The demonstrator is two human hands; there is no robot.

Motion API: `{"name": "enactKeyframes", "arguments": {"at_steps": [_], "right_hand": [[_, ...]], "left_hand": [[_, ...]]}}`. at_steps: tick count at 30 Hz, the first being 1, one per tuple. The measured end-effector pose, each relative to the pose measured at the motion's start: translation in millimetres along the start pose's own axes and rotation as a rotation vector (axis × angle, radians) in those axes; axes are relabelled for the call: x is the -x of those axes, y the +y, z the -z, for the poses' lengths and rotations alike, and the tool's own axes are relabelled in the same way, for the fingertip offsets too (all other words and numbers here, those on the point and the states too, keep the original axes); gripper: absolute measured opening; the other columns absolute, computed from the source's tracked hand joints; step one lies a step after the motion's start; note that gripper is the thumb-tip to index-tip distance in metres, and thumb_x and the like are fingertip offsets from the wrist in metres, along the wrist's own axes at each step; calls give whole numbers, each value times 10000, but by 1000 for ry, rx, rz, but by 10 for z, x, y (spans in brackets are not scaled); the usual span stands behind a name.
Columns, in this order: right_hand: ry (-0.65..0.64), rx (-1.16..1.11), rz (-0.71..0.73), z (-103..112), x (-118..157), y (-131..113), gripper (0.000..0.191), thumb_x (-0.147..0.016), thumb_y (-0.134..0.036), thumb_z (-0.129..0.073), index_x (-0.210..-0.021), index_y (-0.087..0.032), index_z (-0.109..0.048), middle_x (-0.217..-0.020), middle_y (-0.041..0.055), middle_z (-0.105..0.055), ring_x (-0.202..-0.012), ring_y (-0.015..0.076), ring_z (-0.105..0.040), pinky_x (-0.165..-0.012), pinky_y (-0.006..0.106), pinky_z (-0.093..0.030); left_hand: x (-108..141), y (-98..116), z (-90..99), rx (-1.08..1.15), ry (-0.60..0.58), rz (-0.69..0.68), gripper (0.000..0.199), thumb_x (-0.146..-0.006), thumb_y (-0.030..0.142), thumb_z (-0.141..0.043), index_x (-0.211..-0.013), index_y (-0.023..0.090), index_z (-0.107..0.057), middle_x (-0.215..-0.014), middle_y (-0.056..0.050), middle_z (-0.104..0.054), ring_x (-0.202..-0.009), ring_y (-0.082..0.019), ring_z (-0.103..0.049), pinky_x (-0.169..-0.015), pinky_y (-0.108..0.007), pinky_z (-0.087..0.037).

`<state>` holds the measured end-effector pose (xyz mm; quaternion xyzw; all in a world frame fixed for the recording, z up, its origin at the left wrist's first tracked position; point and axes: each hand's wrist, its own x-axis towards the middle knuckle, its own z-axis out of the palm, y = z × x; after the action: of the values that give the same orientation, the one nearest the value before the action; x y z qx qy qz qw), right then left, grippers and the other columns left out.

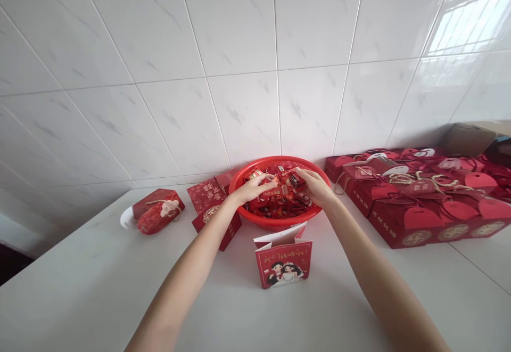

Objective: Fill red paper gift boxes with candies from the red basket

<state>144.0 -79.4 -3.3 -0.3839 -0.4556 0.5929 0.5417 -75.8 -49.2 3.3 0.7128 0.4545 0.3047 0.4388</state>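
Note:
A red plastic basket (280, 224) full of small red-wrapped sweets (275, 203) stands against the wall. Over its left part is my left hand (256, 188), fingers apart, resting on or just above the sweets. At the basket's right side my right hand (315, 186) reaches in, its fingertips at a dark red wrapped piece (294, 179); whether it grips that piece is hard to tell. Between my forearms, in front of the basket, a red paper box (284, 264) with a cartoon couple stands upright with its top open.
Rows of closed red gift boxes (415, 224) with cord handles fill the right side. Left of the basket lie red cartons (207, 195), and farther left a red box with a tag (159, 211). A tiled wall (247, 112) rises behind the white table (99, 288).

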Motion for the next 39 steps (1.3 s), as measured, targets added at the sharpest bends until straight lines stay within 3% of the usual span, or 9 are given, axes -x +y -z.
{"name": "enactKeyframes", "arguments": {"at_steps": [3,6,10,14,18,23,26,33,39], "right_hand": [[-18,-6,-9,-13,13,-22,317,-798,-470,-747,-906,-174,-720,-734,33,-719,-540,132,-599,-421,221,-418],[-24,-21,-35,-21,23,-38,226,-868,-396,-688,-938,-181,-707,-764,28,-725,-557,140,-629,-437,229,-465],[-39,-10,-54,-9,13,-33,166,-939,-308,-602,-960,-173,-697,-845,52,-745,-599,151,-663,-469,245,-519],[-50,4,-43,19,-18,4,151,-922,-315,-639,-954,-180,-699,-924,71,-756,-651,167,-686,-507,262,-545],[-47,-11,-28,30,-41,29,154,-874,-332,-697,-926,-189,-715,-950,62,-743,-692,165,-678,-511,258,-550],[-89,-17,-25,18,-11,-3,188,-810,-360,-759,-887,-192,-726,-863,37,-708,-652,159,-656,-481,253,-525],[-150,-56,-11,4,20,-45,274,-745,-423,-812,-874,-199,-721,-840,19,-693,-628,148,-639,-467,243,-499],[-257,-182,129,-28,124,-203,378,-664,-493,-872,-825,-224,-660,-781,-26,-625,-655,131,-599,-517,233,-504],[-307,4,236,-106,374,-483,315,-761,-480,-816,-767,-207,-661,-739,-22,-604,-658,122,-575,-589,242,-494]], "left_hand": [[-9,-12,-5,33,-6,-9,377,-853,473,-677,-1146,241,-726,-1213,-47,-714,-1254,-266,-592,-1050,-332,-464],[-29,-36,9,58,-10,-28,353,-823,413,-699,-1127,240,-748,-1217,-42,-712,-1254,-269,-582,-1066,-343,-447],[-56,-86,31,89,-39,-27,417,-775,360,-725,-1162,205,-748,-1068,-61,-739,-1037,-254,-662,-979,-386,-499],[-79,-126,28,118,-36,-43,457,-743,349,-759,-1160,161,-742,-914,-63,-739,-865,-228,-681,-880,-399,-536],[-77,-102,26,136,46,-131,398,-738,348,-758,-1088,158,-757,-978,-82,-755,-932,-253,-692,-925,-436,-529],[15,0,24,135,166,-306,119,-718,286,-724,-786,203,-776,-1184,-72,-732,-1203,-285,-617,-1083,-452,-441],[113,54,-24,110,221,-416,90,-727,263,-692,-720,215,-768,-1269,-75,-698,-1233,-284,-604,-1038,-434,-477],[338,154,-159,47,329,-534,145,-756,253,-643,-721,219,-779,-1060,-79,-759,-1071,-251,-686,-910,-382,-539],[634,407,-131,-31,340,-599,220,-784,154,-587,-719,237,-779,-883,-45,-777,-1024,-230,-702,-902,-350,-539]]}}
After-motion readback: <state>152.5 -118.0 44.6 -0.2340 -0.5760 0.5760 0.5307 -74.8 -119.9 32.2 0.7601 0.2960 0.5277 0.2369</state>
